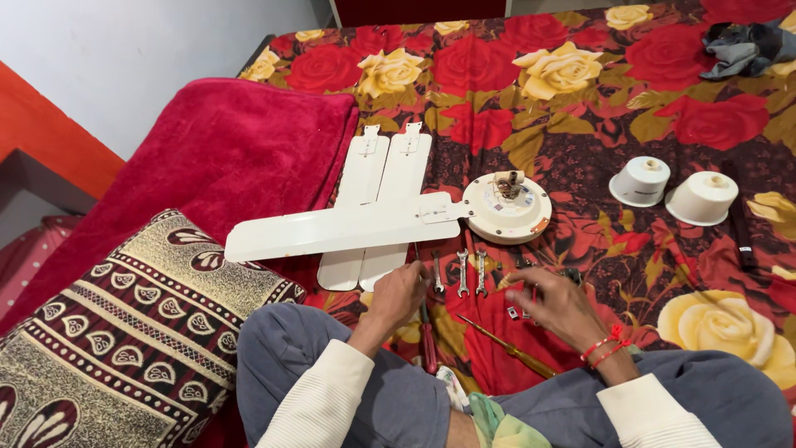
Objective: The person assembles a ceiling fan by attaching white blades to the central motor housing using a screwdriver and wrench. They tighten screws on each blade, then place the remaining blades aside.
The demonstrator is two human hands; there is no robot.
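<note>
I sit cross-legged on a bed with a rose-patterned sheet (pixel 580 108). A white ceiling-fan motor (pixel 507 209) lies ahead, with one white blade (pixel 332 232) attached and pointing left. Two loose white blades (pixel 383 191) lie under it. My left hand (pixel 400 292) rests on the sheet beside three small spanners (pixel 461 274), fingers curled; whether it holds anything is unclear. My right hand (pixel 554 305) hovers over small metal parts (pixel 514 313), fingers bent down. A red-handled screwdriver (pixel 428 344) and a yellow-handled screwdriver (pixel 510 350) lie between my hands.
Two white fan cups (pixel 673 189) stand at the right. A dark rod (pixel 740 224) lies beside them. A red blanket (pixel 207 158) and a patterned pillow (pixel 141 332) fill the left side. Grey cloth (pixel 746 46) sits at the far right corner.
</note>
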